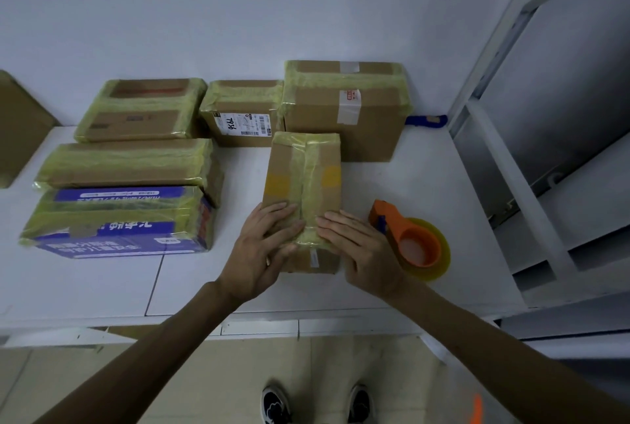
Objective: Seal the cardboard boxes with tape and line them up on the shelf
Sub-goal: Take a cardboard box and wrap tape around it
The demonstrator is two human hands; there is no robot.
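Both hands are laid flat, fingers straight, on the near end of the small box [303,178] at frame centre. The left hand [262,243] presses its left half and the right hand [358,246] its right, apart, with the centre tape strip between them. Smoothing of the tape is judged to be in hand, so sealing here is nearly done. The tape is glossy, yellowish, wrinkled film over matte brown cardboard. Just right, the orange tape dispenser [409,236] lies on the white table [409,171]. 5 taped boxes [126,161], all rectangular, are grouped loosely at left and behind. Lining-up by the pale metal shelf frame [521,191], at right, is judged outstanding.
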